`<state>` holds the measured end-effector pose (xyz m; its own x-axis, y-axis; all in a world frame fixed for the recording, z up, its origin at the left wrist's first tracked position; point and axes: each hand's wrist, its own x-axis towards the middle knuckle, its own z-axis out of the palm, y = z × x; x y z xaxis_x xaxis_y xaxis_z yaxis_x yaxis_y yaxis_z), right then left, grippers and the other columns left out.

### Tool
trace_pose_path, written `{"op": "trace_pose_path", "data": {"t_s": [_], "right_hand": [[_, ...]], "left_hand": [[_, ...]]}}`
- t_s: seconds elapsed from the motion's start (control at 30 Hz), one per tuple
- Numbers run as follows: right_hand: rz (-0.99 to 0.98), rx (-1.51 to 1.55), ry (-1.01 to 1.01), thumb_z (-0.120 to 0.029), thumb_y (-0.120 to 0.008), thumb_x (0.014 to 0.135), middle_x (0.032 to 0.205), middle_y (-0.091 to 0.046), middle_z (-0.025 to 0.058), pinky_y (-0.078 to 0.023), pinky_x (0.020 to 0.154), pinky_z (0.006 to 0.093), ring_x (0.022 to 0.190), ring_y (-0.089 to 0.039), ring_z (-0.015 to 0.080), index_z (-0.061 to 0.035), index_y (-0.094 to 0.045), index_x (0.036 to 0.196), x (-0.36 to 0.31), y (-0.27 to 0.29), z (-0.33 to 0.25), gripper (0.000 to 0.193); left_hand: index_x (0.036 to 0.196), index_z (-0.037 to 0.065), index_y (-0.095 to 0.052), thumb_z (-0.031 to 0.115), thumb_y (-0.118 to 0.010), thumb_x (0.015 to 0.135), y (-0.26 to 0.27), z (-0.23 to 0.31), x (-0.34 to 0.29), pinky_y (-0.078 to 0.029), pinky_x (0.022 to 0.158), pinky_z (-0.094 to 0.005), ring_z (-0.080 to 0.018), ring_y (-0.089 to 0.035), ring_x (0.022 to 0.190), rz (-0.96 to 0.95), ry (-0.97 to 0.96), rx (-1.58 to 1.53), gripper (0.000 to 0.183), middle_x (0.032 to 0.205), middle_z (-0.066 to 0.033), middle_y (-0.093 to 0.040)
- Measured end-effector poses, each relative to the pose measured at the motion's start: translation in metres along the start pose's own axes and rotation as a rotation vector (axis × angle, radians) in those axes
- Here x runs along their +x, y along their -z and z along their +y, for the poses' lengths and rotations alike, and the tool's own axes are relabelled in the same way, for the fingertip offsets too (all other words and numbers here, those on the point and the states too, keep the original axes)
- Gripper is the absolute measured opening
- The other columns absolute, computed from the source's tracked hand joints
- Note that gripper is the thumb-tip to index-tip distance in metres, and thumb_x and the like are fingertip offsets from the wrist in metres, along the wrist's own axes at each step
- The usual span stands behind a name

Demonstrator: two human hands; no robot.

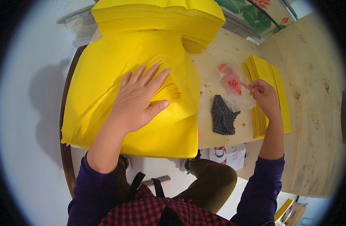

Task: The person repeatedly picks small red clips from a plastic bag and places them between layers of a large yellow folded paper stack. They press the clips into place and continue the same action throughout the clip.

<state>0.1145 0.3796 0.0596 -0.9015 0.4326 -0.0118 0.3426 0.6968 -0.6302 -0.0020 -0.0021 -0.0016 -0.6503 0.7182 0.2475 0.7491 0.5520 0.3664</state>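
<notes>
Left hand (138,95) splayed on sheets (161,133); right hand (264,96) pinches pink strip (246,86), long axis leftward.

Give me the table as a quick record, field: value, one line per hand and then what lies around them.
Left hand: flat, fingers spread, on yellow sheets
Right hand: fingers pinching a thin pink strip
By right hand: clear plastic bag showing pink-red; folded yellow stack
Nearer the person than the bag: dark grey cloth, zigzag edges
Far end: thick yellow stack
Surface: wooden tabletop
</notes>
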Motion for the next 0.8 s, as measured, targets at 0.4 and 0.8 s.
{"op": "trace_pose_path", "data": {"t_s": [0.4, 0.8], "right_hand": [[-0.449, 0.578, -0.166, -0.003, -0.067, 0.092, 0.081, -0.061, -0.0035, -0.046, 0.063, 0.0199, 0.071, -0.054, 0.0037, -0.0008, -0.064, 0.1, -0.119, -0.115, -0.046, 0.009], [-0.388, 0.474, -0.122, -0.005, -0.066, 0.091, 0.076, -0.06, -0.0027, -0.044, 0.061, 0.0221, 0.069, -0.052, 0.0045, 0.0004, -0.067, 0.098, -0.123, -0.129, -0.03, 0.009]], "left_hand": [[0.155, 0.019, -0.032, 0.051, -0.054, 0.092, 0.002, 0.004, 0.0, -0.02, 0.118, -0.0575, -0.0411, -0.029, 0.145, -0.002, 0.014, -0.002, 0.074, 0.159, -0.0132, -0.032], [0.154, 0.019, -0.033, 0.05, -0.055, 0.092, 0.001, 0.008, -0.002, -0.021, 0.117, -0.0566, -0.0414, -0.03, 0.144, 0.018, -0.006, 0.049, 0.073, 0.16, -0.0125, -0.032]]}}
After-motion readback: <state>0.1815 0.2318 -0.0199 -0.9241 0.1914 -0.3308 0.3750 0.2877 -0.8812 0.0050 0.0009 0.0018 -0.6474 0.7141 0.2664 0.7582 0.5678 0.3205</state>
